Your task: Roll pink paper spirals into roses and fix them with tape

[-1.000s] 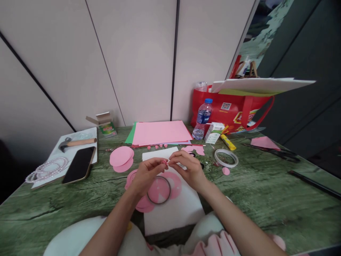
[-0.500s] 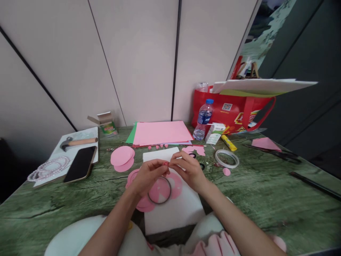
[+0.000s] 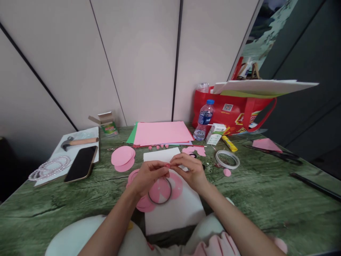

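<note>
A small rolled pink paper piece (image 3: 167,165) sits between my two hands, partly covered by fingertips. My left hand (image 3: 151,174) pinches it from the left with thumb and forefinger. From the right, the fingertips of my right hand (image 3: 190,170) close on its edge. Under the hands lie a white sheet (image 3: 176,217), a dark thin ring (image 3: 160,203) and pink paper discs (image 3: 145,204), some with cut-out wedges. Several small pink rolls (image 3: 158,147) rest in a row behind, near a folded white paper (image 3: 154,155).
Pink card sheets (image 3: 162,132) lie at the back. To the left are stacked pink circles (image 3: 122,155), a phone (image 3: 81,163), a hammer (image 3: 80,142) and beads (image 3: 50,168). Rightward stand a bottle (image 3: 204,120), a tape roll (image 3: 227,159), a glue stick (image 3: 229,143) and a red bag (image 3: 231,115).
My right fingers have shifted slightly on the small pink roll, and a bit more of it shows. The view has moved very little; both hands stay in place.
</note>
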`<state>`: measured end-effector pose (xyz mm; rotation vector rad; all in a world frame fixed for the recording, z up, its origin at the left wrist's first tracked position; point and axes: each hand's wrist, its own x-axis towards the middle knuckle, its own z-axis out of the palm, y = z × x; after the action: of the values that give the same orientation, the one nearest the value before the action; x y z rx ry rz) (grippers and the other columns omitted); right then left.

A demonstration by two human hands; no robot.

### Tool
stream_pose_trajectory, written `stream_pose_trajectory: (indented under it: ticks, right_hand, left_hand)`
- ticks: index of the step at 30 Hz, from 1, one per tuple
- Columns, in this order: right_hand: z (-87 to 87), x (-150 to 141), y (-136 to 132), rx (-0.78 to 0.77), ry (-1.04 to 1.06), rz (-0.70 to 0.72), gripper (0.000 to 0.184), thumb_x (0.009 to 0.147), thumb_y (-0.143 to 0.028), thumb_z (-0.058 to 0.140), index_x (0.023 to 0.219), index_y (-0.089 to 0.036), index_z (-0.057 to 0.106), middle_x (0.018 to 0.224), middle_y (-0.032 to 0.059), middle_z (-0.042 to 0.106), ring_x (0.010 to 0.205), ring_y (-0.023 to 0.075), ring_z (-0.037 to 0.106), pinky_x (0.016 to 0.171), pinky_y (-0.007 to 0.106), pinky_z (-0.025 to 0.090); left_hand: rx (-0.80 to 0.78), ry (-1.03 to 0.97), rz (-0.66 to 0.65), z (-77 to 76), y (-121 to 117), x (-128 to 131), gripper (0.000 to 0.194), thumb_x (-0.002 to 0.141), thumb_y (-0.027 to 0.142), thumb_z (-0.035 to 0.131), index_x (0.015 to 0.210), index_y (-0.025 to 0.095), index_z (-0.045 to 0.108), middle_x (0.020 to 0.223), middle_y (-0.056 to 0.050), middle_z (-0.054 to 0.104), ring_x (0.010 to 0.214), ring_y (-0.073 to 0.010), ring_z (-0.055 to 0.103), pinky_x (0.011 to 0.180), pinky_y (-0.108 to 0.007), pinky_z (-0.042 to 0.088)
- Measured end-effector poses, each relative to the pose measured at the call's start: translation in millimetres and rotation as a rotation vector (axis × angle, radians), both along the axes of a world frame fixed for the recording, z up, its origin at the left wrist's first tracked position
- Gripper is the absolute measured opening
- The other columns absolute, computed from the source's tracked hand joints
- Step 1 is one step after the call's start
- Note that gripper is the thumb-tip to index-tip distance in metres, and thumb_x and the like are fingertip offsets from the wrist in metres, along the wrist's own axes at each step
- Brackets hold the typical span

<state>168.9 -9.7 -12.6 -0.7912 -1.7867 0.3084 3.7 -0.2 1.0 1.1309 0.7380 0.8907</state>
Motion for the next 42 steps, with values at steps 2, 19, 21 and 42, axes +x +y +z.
stream_pose_trajectory:
  ticks: [2, 19, 21, 42]
  right_hand:
    - [0.5, -2, 0, 0.005, 0.012, -0.003, 0.010, 0.078, -0.017, 0.055, 0.081, -0.020, 0.064, 0.078, 0.0052, 0.060, 0.072, 0.0142, 0.057, 0.061, 0.027, 0.048]
    - [-6.1, -13, -1, -0.342, 0.236, 0.092, 0.017, 0.075, -0.020, 0.057, 0.090, -0.023, 0.063, 0.093, 0.0051, 0.058, 0.082, 0.0141, 0.058, 0.063, 0.024, 0.052]
    - [-9.7, -11, 2, -0.376, 0.216, 0.107, 0.015, 0.074, -0.021, 0.058, 0.088, -0.022, 0.064, 0.090, 0.0050, 0.059, 0.079, 0.0140, 0.058, 0.061, 0.024, 0.052]
    - [-11.9, -13, 3, -0.412, 0.190, 0.026, 0.013, 0.075, -0.024, 0.055, 0.085, -0.018, 0.063, 0.082, 0.0051, 0.063, 0.071, 0.0134, 0.059, 0.054, 0.022, 0.050]
  left_hand:
    - [-0.005, -0.020, -0.003, -0.3, 0, 0, 0.011, 0.066, 0.019, 0.066, 0.072, 0.010, 0.066, 0.062, -0.004, 0.059, 0.061, -0.0112, 0.052, 0.062, -0.026, 0.040]
    - [-0.005, 0.001, 0.090, -6.8, 2, 4, 0.016, 0.063, 0.022, 0.069, 0.075, 0.012, 0.066, 0.065, -0.004, 0.061, 0.060, -0.0111, 0.053, 0.061, -0.025, 0.042]
    - [0.009, 0.068, 0.103, -9.1, 2, 4, 0.019, 0.062, 0.023, 0.070, 0.077, 0.011, 0.067, 0.066, -0.004, 0.062, 0.061, -0.0121, 0.055, 0.061, -0.026, 0.043]
    - [-0.321, -0.144, -0.004, -13.0, 6, -2, 0.020, 0.068, 0.026, 0.067, 0.076, 0.008, 0.065, 0.069, -0.008, 0.066, 0.063, -0.0131, 0.062, 0.063, -0.023, 0.046]
